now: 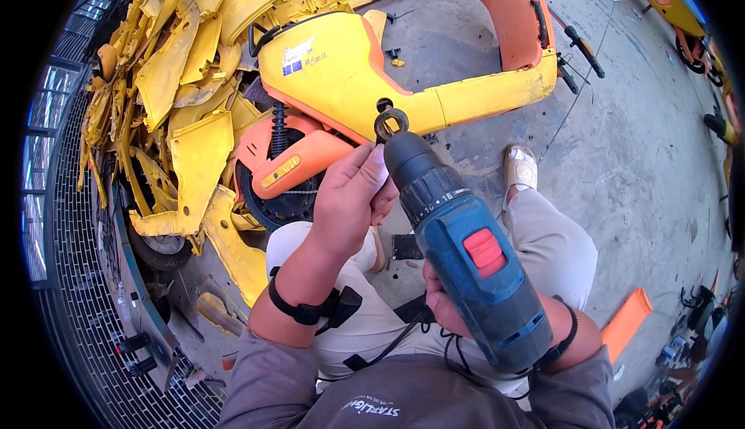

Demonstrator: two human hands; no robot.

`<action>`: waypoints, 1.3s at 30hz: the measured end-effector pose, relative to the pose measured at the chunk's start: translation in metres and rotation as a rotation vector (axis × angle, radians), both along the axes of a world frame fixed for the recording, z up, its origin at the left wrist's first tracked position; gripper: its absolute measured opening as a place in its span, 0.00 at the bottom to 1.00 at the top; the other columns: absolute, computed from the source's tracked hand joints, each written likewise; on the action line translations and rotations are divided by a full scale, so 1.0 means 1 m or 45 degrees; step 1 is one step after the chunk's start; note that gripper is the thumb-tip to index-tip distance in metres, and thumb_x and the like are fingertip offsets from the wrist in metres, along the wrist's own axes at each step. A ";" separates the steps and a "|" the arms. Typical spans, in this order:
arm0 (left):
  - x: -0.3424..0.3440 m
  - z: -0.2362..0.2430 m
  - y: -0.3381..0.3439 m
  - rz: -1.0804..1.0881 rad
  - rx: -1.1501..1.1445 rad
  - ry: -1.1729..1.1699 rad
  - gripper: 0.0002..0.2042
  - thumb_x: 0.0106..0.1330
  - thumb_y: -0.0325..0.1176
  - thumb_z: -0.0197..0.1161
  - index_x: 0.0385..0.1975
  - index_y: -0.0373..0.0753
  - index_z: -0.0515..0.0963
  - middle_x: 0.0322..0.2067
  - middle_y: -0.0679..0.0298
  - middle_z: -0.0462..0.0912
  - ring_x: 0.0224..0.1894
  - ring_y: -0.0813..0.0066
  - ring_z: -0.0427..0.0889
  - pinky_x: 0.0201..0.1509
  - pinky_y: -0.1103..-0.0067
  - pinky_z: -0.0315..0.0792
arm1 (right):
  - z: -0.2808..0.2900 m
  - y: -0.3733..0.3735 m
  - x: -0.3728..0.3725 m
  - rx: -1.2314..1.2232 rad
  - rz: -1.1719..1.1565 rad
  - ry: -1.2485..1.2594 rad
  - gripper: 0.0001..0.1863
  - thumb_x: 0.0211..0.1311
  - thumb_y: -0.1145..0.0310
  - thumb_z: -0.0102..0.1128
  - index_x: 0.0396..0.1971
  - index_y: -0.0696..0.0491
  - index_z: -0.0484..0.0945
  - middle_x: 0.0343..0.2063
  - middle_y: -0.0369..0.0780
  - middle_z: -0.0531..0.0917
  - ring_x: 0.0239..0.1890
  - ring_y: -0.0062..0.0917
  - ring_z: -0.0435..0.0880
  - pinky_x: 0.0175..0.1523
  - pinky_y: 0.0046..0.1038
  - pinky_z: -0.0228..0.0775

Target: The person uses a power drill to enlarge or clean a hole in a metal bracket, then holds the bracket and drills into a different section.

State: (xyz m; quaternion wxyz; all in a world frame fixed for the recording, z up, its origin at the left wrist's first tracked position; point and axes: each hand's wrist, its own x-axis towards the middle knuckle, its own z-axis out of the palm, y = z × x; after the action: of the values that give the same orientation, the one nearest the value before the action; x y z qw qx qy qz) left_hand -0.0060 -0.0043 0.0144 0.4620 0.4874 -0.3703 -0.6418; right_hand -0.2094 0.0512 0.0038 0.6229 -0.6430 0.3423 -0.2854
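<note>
My right hand (446, 305) is closed round the grip of a blue and black cordless drill (481, 262) with a red switch on top. The drill points away from me, toward the scooter body. My left hand (353, 196) pinches a dark metal piece with a ring-shaped end (390, 124), just at the left of the drill's chuck (411, 157). Its lower part is hidden by my fingers. Behind the ring lies a yellow and orange electric scooter body (334, 72) on its side, with a round dark hole in its panel near the ring.
Yellow plastic panels (194, 157) lie heaped on the left. The scooter's rear wheel (283, 204) and black shock spring (278, 130) are close to my left hand. A handlebar (582, 50) sticks out at the far right. An orange panel (626, 324) rests on the concrete at right.
</note>
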 end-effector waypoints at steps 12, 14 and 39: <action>0.000 0.001 -0.004 -0.046 0.038 -0.048 0.14 0.77 0.41 0.48 0.36 0.36 0.72 0.18 0.71 0.67 0.17 0.88 0.62 0.19 0.87 0.59 | -0.003 0.004 -0.011 0.211 -0.050 -0.060 0.13 0.49 0.78 0.64 0.36 0.55 0.75 0.30 0.37 0.79 0.32 0.24 0.79 0.37 0.25 0.72; -0.001 0.000 -0.004 -0.047 0.028 -0.064 0.14 0.77 0.41 0.48 0.35 0.36 0.72 0.17 0.71 0.67 0.16 0.88 0.62 0.19 0.87 0.59 | -0.009 0.005 -0.011 0.170 -0.001 -0.061 0.18 0.52 0.72 0.70 0.44 0.56 0.79 0.37 0.40 0.84 0.40 0.24 0.84 0.45 0.26 0.75; 0.010 -0.004 -0.002 -0.146 0.025 0.032 0.13 0.77 0.42 0.48 0.40 0.37 0.72 0.17 0.72 0.65 0.16 0.88 0.59 0.18 0.88 0.56 | -0.015 0.006 -0.012 0.288 0.004 -0.168 0.19 0.50 0.69 0.71 0.43 0.55 0.78 0.37 0.41 0.83 0.39 0.28 0.84 0.44 0.27 0.75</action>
State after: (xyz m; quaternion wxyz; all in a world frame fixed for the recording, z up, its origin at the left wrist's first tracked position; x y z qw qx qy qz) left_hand 0.0038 -0.0067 0.0101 0.4243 0.4619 -0.3855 -0.6768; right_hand -0.2215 0.0568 -0.0115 0.7131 -0.5489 0.3296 -0.2855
